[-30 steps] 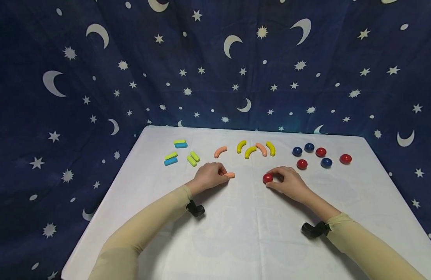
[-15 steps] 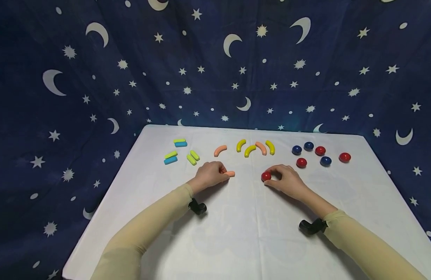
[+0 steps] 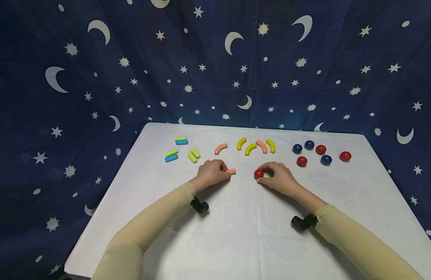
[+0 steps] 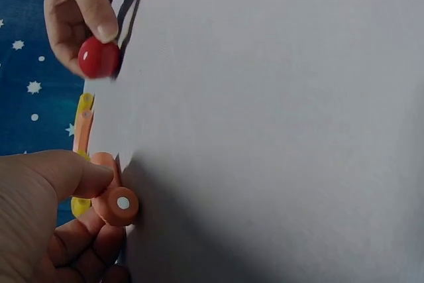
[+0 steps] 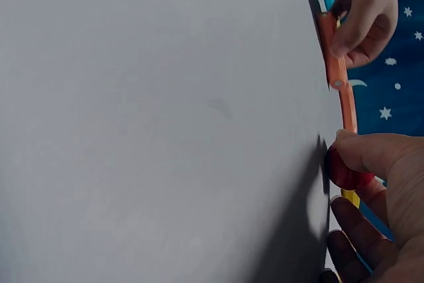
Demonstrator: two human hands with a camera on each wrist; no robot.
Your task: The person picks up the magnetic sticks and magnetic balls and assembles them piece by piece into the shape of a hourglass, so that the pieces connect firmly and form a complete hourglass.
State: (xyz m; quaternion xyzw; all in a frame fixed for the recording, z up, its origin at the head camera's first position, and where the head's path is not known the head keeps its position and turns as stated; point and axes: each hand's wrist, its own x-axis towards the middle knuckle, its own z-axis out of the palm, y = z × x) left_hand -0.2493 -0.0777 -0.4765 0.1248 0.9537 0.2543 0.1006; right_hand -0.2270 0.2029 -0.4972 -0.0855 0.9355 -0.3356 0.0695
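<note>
Toward the middle of the white table, my left hand [image 3: 212, 172] pinches a short orange stick [image 3: 231, 171] between thumb and fingers. A white dot marks the near end of that orange stick [image 4: 122, 203] in the left wrist view. Just to its right, my right hand [image 3: 279, 179] holds a glossy red ball [image 3: 259, 174] between thumb and fingertips, low over the cloth. A small gap separates ball and stick. In the right wrist view, the thumb covers part of the red ball [image 5: 344, 169], and the orange stick [image 5: 333, 51] lies beyond it.
Behind the hands lie curved yellow pieces [image 3: 250, 149] and orange curved pieces [image 3: 220, 149]. Blue blocks [image 3: 171, 158] and lime blocks [image 3: 192, 157] sit at the back left. Red balls [image 3: 301, 161] and dark blue balls [image 3: 326, 160] stand at the back right. A starry curtain [image 3: 215, 62] hangs behind the table.
My right hand has moved left with the red ball, bringing it nearer the orange stick. The left hand keeps its grip and has barely shifted.
</note>
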